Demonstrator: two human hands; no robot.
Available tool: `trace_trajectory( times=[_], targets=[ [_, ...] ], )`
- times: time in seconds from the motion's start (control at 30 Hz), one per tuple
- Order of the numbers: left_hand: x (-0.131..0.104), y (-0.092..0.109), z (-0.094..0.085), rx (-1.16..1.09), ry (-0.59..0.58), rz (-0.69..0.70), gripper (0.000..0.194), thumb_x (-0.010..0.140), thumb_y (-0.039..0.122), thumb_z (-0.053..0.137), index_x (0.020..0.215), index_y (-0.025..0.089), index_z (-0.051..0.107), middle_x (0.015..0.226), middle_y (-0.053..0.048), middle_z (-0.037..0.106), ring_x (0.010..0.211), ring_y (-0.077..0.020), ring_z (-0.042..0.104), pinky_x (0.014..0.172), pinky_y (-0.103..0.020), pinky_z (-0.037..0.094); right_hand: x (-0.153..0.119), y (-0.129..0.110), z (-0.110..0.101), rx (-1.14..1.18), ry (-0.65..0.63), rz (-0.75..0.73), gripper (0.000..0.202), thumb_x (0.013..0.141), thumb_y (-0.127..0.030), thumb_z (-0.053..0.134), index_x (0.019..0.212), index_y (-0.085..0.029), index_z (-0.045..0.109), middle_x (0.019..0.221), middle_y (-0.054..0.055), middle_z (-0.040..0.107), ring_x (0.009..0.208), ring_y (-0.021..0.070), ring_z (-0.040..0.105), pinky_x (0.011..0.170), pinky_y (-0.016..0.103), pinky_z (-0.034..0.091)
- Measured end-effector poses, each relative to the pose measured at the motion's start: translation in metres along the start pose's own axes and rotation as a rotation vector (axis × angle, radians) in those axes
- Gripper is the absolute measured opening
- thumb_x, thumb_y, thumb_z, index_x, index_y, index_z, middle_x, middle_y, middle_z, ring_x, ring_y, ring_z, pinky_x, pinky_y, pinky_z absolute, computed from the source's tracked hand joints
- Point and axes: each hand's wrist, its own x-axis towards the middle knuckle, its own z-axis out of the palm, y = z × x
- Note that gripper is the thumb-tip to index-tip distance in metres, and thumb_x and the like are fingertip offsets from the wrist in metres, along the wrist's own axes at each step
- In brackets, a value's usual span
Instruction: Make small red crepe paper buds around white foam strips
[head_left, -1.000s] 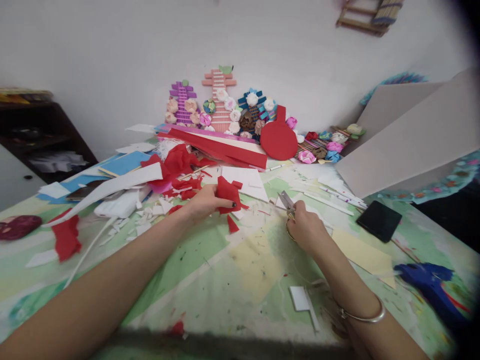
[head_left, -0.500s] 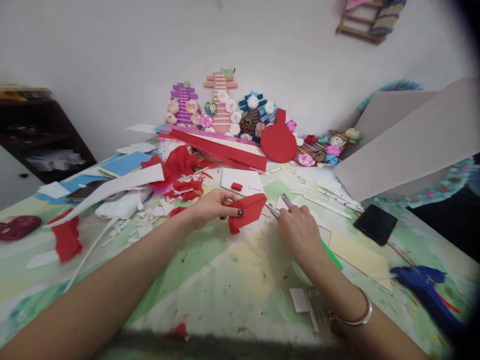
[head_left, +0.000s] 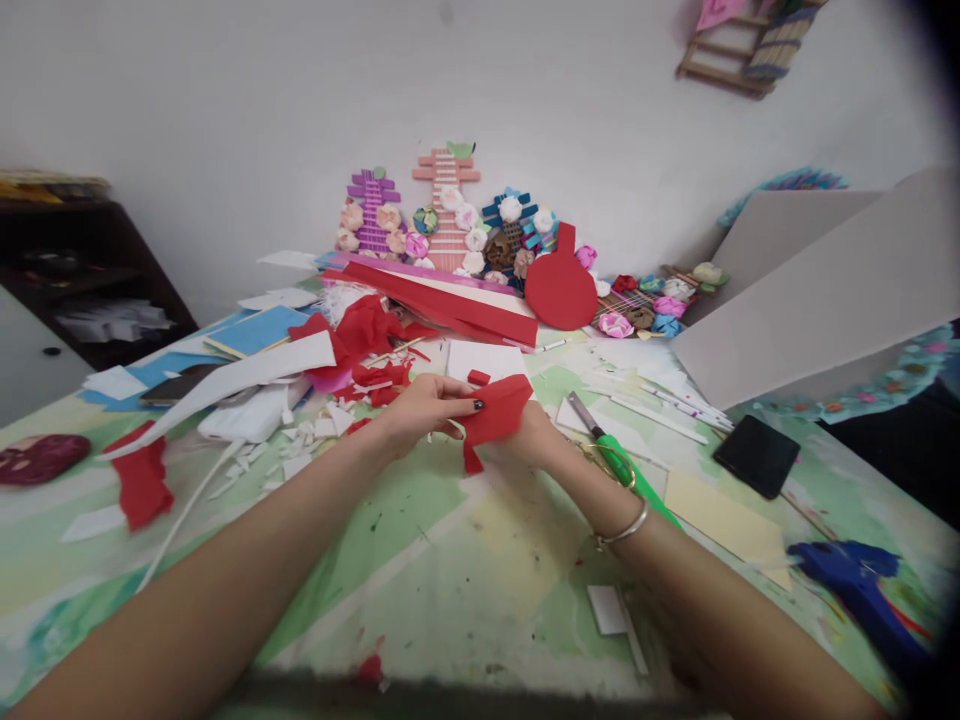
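Left hand (head_left: 420, 408) and right hand (head_left: 531, 438) both pinch the red paper (head_left: 495, 415) above the table (head_left: 420, 560); scissors (head_left: 611, 455) lie just beside.

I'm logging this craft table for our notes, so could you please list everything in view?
red paper piece: one, red, held over the table's middle
green-handled cutter: one, green, on the table beside the right wrist
phone: one, black, right side
glue gun: one, blue, near right corner
red paddle shape: one, red, leaning at the back
paper-flower decorations: several, mixed colours, against the wall
grey boards: two, grey, right rear
white scraps: many, white, left of centre
table: one, green-patterned
left hand: gripping the red piece
right hand: behind the red piece, gripping it
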Motion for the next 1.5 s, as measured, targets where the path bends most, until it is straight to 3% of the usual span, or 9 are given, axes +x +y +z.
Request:
trace_trajectory(
  times=[0.1, 0.27, 0.47, 0.73, 0.93, 1.07, 1.17, 1.3, 1.5],
  targets=[
    [-0.002, 0.000, 0.010, -0.022, 0.016, -0.080, 0.014, 0.073, 0.019, 0.067, 0.083, 0.010, 0.071, 0.074, -0.007, 0.072, 0.059, -0.0125, 0.065, 0.055, -0.022, 0.052, -0.015, 0.007, -0.031, -0.096, 0.006, 0.214, 0.015, 0.072, -0.025, 0.060, 0.076, -0.015, 0.070, 0.072, 0.007, 0.068, 0.069, 0.0211, 0.062, 0.065, 0.029, 0.045],
    [-0.008, -0.011, 0.038, -0.041, 0.000, -0.268, 0.010, 0.076, 0.018, 0.063, 0.085, 0.012, 0.064, 0.061, -0.006, 0.071, 0.052, -0.0161, 0.067, 0.049, -0.023, 0.053, -0.044, 0.014, -0.071, -0.138, 0.130, 0.396, 0.022, 0.073, -0.026, 0.056, 0.086, -0.014, 0.070, 0.081, 0.008, 0.069, 0.072, 0.0193, 0.060, 0.064, 0.028, 0.042],
    [-0.011, -0.021, 0.052, 0.076, -0.044, -0.326, 0.017, 0.078, 0.028, 0.064, 0.076, 0.011, 0.062, 0.065, -0.007, 0.071, 0.055, -0.0173, 0.069, 0.053, -0.027, 0.057, -0.060, 0.002, -0.051, 0.168, 0.041, 0.322, 0.022, 0.072, -0.028, 0.060, 0.088, -0.013, 0.066, 0.077, 0.004, 0.066, 0.070, 0.0147, 0.059, 0.065, 0.025, 0.044],
    [-0.012, -0.023, 0.046, 0.362, -0.086, -0.205, 0.015, 0.068, 0.013, 0.063, 0.080, 0.016, 0.056, 0.053, 0.001, 0.062, 0.047, -0.0153, 0.061, 0.043, -0.024, 0.049, -0.076, -0.004, -0.037, 0.075, -0.248, 0.301, 0.010, 0.070, -0.016, 0.061, 0.079, -0.016, 0.066, 0.069, 0.001, 0.066, 0.061, 0.0113, 0.057, 0.054, 0.021, 0.038],
    [-0.014, -0.027, 0.049, 0.654, -0.087, 0.100, 0.021, 0.065, 0.010, 0.061, 0.085, 0.017, 0.066, 0.064, 0.001, 0.064, 0.055, -0.0129, 0.057, 0.052, -0.022, 0.042, -0.079, -0.001, -0.038, 0.101, -0.260, 0.304, 0.007, 0.074, -0.013, 0.060, 0.077, -0.016, 0.066, 0.066, 0.001, 0.066, 0.059, 0.0109, 0.057, 0.052, 0.021, 0.038],
    [-0.015, -0.028, 0.047, 0.768, -0.074, 0.162, 0.010, 0.069, 0.013, 0.060, 0.069, 0.018, 0.068, 0.059, 0.001, 0.062, 0.054, -0.0129, 0.054, 0.054, -0.023, 0.039, -0.080, -0.002, -0.036, 0.166, -0.265, 0.323, 0.011, 0.077, -0.013, 0.057, 0.075, -0.016, 0.067, 0.065, 0.002, 0.067, 0.058, 0.0111, 0.058, 0.053, 0.022, 0.039],
    [-0.016, -0.029, 0.040, 0.864, -0.010, 0.228, 0.010, 0.071, 0.013, 0.060, 0.067, 0.018, 0.068, 0.061, 0.000, 0.063, 0.056, -0.0130, 0.054, 0.057, -0.024, 0.040, -0.081, -0.004, -0.036, 0.162, -0.279, 0.328, 0.010, 0.074, -0.012, 0.058, 0.071, -0.016, 0.067, 0.064, 0.002, 0.067, 0.059, 0.0115, 0.058, 0.054, 0.022, 0.040],
    [-0.021, -0.033, 0.032, 0.950, 0.087, 0.476, 0.010, 0.079, 0.014, 0.058, 0.078, 0.016, 0.068, 0.076, -0.003, 0.065, 0.063, -0.0131, 0.057, 0.060, -0.024, 0.044, -0.081, -0.006, -0.037, 0.122, -0.286, 0.363, 0.008, 0.071, -0.011, 0.060, 0.067, -0.016, 0.064, 0.067, 0.001, 0.067, 0.060, 0.0108, 0.058, 0.055, 0.021, 0.039],
    [-0.038, -0.047, 0.043, 0.874, -0.152, 0.977, 0.019, 0.085, 0.008, 0.057, 0.101, 0.017, 0.062, 0.098, -0.009, 0.067, 0.095, -0.0186, 0.062, 0.088, -0.033, 0.051, -0.081, -0.002, -0.033, 0.157, -0.298, 0.334, 0.008, 0.073, -0.011, 0.061, 0.067, -0.016, 0.065, 0.065, -0.001, 0.064, 0.060, 0.0101, 0.055, 0.055, 0.021, 0.038]
  ],
)
